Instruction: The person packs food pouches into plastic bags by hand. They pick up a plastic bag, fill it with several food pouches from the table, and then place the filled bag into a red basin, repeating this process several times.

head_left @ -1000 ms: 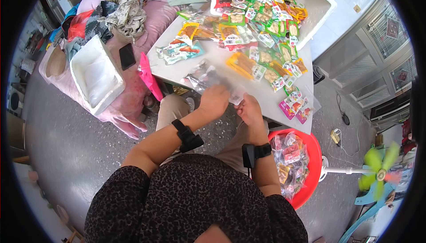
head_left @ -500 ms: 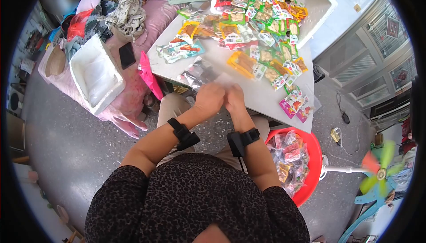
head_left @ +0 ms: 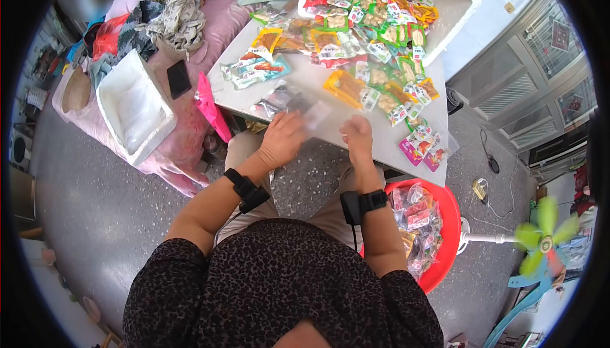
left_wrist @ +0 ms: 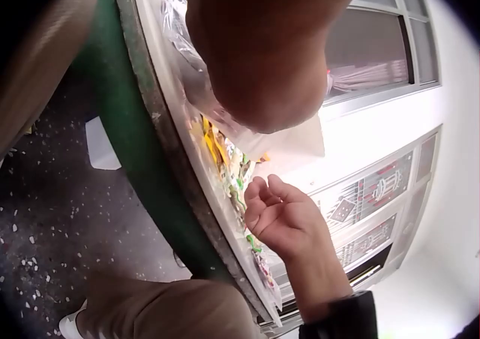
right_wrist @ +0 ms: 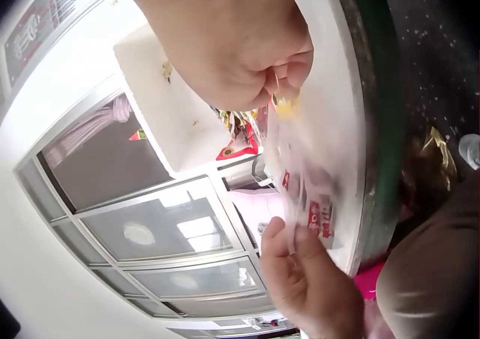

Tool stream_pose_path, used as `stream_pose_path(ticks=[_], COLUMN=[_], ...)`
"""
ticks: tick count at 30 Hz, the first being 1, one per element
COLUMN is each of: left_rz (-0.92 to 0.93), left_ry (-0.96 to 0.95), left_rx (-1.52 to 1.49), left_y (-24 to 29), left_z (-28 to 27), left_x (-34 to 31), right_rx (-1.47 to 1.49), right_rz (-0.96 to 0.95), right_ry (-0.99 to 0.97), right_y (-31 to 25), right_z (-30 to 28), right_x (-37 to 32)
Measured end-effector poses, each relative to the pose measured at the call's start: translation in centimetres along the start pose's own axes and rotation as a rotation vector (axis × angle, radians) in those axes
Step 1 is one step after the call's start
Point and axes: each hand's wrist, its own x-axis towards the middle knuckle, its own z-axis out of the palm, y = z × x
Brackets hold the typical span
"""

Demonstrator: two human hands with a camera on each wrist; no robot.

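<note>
My left hand (head_left: 284,138) is at the table's near edge, beside a pile of clear packets with dark and red print (head_left: 283,99). In the right wrist view its thumb and index finger pinch a clear plastic bag (right_wrist: 309,181) with red labels, blurred by motion. My right hand (head_left: 358,138) is raised a little to the right, its fingers loosely curled. The left wrist view shows its palm (left_wrist: 281,223) with nothing visible in it. A yellow-edged food packet (head_left: 346,87) lies on the table just beyond the hands.
A white foam box (head_left: 454,14) full of snack packets stands at the table's far end. Blue packets (head_left: 257,70) lie left; pink ones (head_left: 419,148) lie right. A red tub (head_left: 448,234) of bagged packets sits by my right side. Another foam box (head_left: 136,107) rests on the bed.
My hands came together over the table edge, then parted: the left moved left with the clear bag, the right moved right. The tub and packets around them stayed put.
</note>
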Motion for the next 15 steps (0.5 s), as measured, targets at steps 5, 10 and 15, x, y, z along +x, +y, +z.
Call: stream_pose_path(ticks=[5, 10, 15], left_rz=[-0.064, -0.544, -0.81], left_ry=[0.039, 0.062, 0.121], left_rx=[-0.217, -1.045, -1.487], left_y=[-1.5, -1.8, -1.2], left_z=[-3.1, -6.8, -7.4], left_x=[2.5, 5.1, 4.9], right_rx=[-0.412, -0.199, 0.216], right_rz=[-0.359, -0.323, -0.263], right_ry=[-0.138, -0.299, -0.566], right_y=[-1.9, -5.2, -7.5], right_z=[-0.7, 0.0, 1.2], right_x=[0.6, 0.2, -2.1])
